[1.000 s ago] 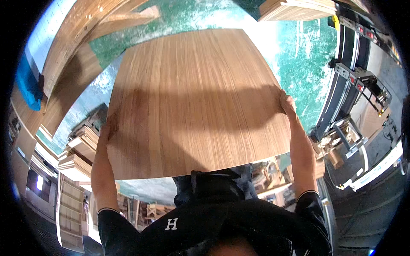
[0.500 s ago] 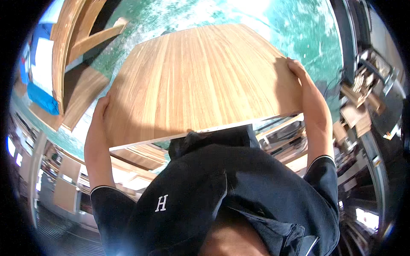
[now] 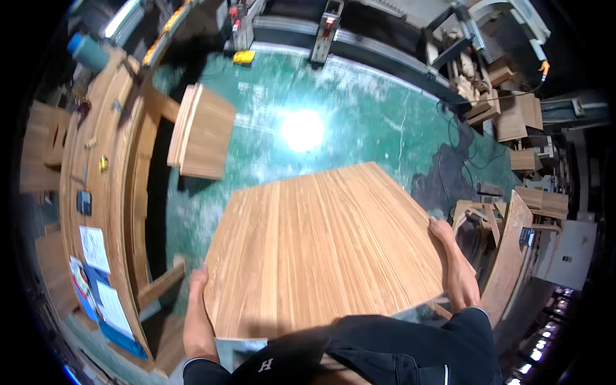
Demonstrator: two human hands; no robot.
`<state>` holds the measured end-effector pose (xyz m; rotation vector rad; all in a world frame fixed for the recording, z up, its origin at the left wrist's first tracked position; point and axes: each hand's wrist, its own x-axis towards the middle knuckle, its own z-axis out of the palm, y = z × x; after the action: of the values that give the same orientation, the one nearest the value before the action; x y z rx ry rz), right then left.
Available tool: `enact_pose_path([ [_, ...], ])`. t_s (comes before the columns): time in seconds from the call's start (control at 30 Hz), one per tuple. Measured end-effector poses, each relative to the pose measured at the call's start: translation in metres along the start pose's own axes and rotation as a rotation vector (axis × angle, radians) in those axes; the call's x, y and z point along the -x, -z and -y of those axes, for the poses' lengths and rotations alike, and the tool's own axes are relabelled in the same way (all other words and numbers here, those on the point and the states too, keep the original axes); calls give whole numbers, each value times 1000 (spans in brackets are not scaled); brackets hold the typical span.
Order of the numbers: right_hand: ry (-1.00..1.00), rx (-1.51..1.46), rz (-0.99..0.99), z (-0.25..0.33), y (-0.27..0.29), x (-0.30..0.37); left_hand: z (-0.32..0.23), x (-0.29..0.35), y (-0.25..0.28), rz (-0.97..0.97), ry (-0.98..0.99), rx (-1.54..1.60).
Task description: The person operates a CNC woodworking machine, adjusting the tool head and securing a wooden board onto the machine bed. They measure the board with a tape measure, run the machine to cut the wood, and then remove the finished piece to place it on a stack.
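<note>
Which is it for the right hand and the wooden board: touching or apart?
Touching. The head view shows the right hand overlapping the right edge of the wooden board, with no gap; any fingers underneath are hidden.

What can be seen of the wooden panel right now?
The wooden panel is a broad, flat, four-sided board, light brown, with streaky grain running near to far; it looks like wood or veneer. It is held in front of the torso, above the green floor. The left hand grips its left edge, the right hand its right edge. The black shirt hides part of the near edge; the underside is out of sight.
</note>
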<state>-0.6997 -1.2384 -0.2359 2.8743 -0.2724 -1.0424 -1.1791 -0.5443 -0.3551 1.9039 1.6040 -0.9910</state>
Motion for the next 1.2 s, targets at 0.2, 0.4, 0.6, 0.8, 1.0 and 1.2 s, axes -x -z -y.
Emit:
enact_pose_path([
  [0.2, -127, -132, -278, 19, 108, 15, -133, 5, 79, -152, -133, 201],
  [0.4, -83, -281, -479, 88, 214, 15, -217, -16, 164, -322, -229, 397],
  [0.6, 46, -435, -549, 147, 297, -25, -269, -29, 248, -312, -233, 711],
  [0.8, 132, -457, -598, 189, 377, -102, -337, -16, 282, -320, -249, 898],
  [1.0, 240, -467, -524, 248, 455, -225, -420, 22, 295, -344, -209, 974],
  [1.2, 281, -432, -498, 287, 538, -342, -503, 57, 280, -275, -123, 1145],
])
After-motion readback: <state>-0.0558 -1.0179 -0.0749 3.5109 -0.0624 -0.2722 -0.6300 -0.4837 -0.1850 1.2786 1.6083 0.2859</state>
